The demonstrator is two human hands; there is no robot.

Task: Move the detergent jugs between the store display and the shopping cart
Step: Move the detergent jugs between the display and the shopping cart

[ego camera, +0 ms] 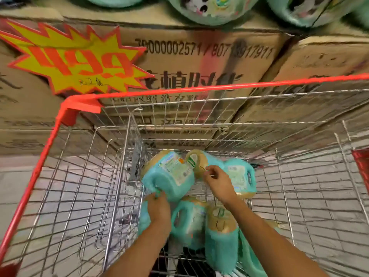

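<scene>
Your left hand (158, 209) and right hand (216, 179) grip one jug (169, 176); several jugs (187, 220) lie in the cart (199, 89), more sit on the far display (199, 62).

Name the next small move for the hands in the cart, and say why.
Probably lift the tilted jug a little, clear of the jugs beneath: the left hand grips its near end, and the right hand pinches the tape loop beside it.
</scene>
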